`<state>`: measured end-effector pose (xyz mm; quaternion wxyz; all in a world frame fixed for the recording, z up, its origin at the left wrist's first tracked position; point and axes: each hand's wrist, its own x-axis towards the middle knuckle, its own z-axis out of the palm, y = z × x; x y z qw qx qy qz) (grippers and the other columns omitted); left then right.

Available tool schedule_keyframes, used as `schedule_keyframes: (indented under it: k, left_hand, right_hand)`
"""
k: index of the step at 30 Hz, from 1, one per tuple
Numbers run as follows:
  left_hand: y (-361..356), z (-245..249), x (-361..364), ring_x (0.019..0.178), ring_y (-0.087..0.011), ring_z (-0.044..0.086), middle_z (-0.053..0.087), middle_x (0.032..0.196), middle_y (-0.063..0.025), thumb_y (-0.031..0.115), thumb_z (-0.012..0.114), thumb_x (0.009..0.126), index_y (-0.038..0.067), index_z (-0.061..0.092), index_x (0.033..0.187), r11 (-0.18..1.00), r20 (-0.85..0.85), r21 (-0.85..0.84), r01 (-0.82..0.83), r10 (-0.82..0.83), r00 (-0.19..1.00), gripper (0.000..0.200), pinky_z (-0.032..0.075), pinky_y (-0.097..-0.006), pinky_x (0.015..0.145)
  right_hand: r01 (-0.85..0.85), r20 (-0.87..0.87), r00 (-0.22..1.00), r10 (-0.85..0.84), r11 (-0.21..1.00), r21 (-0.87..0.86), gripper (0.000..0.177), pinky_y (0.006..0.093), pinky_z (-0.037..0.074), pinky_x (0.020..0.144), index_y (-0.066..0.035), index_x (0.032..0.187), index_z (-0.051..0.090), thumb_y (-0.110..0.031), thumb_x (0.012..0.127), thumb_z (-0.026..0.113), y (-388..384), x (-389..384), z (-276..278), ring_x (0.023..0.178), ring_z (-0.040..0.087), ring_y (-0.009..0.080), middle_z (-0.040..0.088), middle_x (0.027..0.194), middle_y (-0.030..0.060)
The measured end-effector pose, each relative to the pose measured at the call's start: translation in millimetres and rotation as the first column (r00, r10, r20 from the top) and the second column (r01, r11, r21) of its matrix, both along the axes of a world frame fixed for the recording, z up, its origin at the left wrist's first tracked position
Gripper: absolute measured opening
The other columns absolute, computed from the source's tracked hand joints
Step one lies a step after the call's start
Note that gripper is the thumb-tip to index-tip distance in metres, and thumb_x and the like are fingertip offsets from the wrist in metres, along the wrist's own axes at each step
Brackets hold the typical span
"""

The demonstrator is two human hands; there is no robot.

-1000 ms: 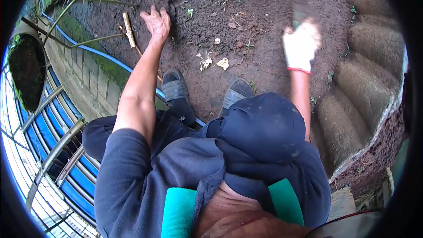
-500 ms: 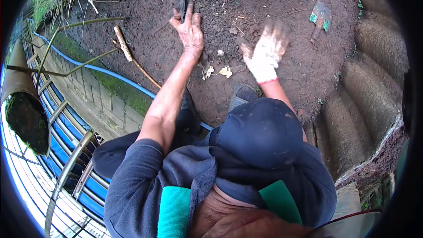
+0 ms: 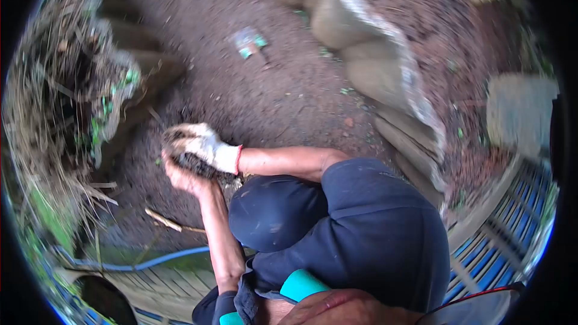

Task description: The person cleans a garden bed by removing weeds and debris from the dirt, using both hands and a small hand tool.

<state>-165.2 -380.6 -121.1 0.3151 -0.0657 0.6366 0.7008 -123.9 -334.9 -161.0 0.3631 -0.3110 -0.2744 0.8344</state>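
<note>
My bare left hand (image 3: 184, 177) and my right hand (image 3: 198, 143), in a soiled white glove with a red cuff, are brought close together low over the ground. Their fingers curve toward each other around dark crumbly soil (image 3: 197, 165), which shows between the palms. Some fingertips are blurred and partly hidden. Further off lies a trowel blade (image 3: 248, 43) with green paint patches, flat on the dirt and touched by neither hand. Pale scraps (image 3: 232, 185) lie on the ground close to my right wrist, partly covered.
A broken stick (image 3: 164, 219) and a blue hose (image 3: 162, 259) lie on my left. Dry grass (image 3: 42, 114) hangs at the left edge beside a corrugated sheet. On the right runs another corrugated wall (image 3: 385, 66) with reddish soil behind it, and a concrete block (image 3: 521, 114).
The view has swung to the right and is smeared by motion. My hands, spread apart on the soil before, have come together around dark soil.
</note>
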Motion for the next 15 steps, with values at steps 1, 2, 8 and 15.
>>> schedule_keyframes:
  k: [1, 2, 8, 15]
  left_hand:
    - [13, 29, 6, 0.102, -0.0258, 0.065, 0.066, 0.116, -0.0134, 0.038, 0.062, 0.093, 0.0, 0.063, 0.119, 0.999, -0.115, -0.046, 0.004, -0.009, 0.993, 0.046, 0.054, -0.0409, 0.09]
    - [25, 56, 14, 0.103, -0.0262, 0.065, 0.065, 0.118, -0.0135, 0.038, 0.062, 0.092, 0.001, 0.063, 0.121, 0.999, -0.135, -0.014, 0.031, -0.032, 0.99, 0.047, 0.054, -0.0413, 0.091]
    - [93, 193, 110, 0.113, -0.0262, 0.062, 0.059, 0.127, -0.0128, 0.039, 0.051, 0.097, 0.004, 0.057, 0.128, 0.908, -0.44, 0.159, 0.388, -0.287, 0.851, 0.047, 0.052, -0.0416, 0.096]
    - [99, 251, 282, 0.101, -0.0209, 0.064, 0.062, 0.112, -0.0084, 0.042, 0.048, 0.1, 0.008, 0.06, 0.125, 0.212, -0.73, 0.068, 0.975, -0.656, 0.193, 0.044, 0.055, -0.0389, 0.085]
  right_hand:
    - [0.038, -0.017, 0.999, -0.037, 0.997, 0.067, 0.028, 0.0283, 0.054, 0.083, 0.0, 0.11, 0.069, -0.011, 0.085, 0.071, 12, 7, 28, 0.091, 0.066, 0.0122, 0.072, 0.1, 0.0082]
    - [0.075, -0.097, 0.993, -0.068, 0.995, 0.072, 0.027, 0.0284, 0.054, 0.083, 0.0, 0.11, 0.069, -0.011, 0.085, 0.07, 22, 15, 53, 0.091, 0.066, 0.0127, 0.072, 0.1, 0.0087]
    - [0.494, -0.139, 0.858, -0.495, 0.72, 0.488, 0.041, 0.0334, 0.053, 0.08, -0.001, 0.106, 0.07, -0.024, 0.073, 0.078, 89, 123, 203, 0.088, 0.066, 0.0195, 0.07, 0.1, 0.0136]
    - [0.735, -0.168, 0.57, -0.804, 0.409, 0.541, 0.045, 0.0364, 0.05, 0.093, -0.002, 0.121, 0.062, -0.033, 0.088, 0.062, 20, 338, 281, 0.105, 0.063, 0.025, 0.068, 0.109, 0.0126]
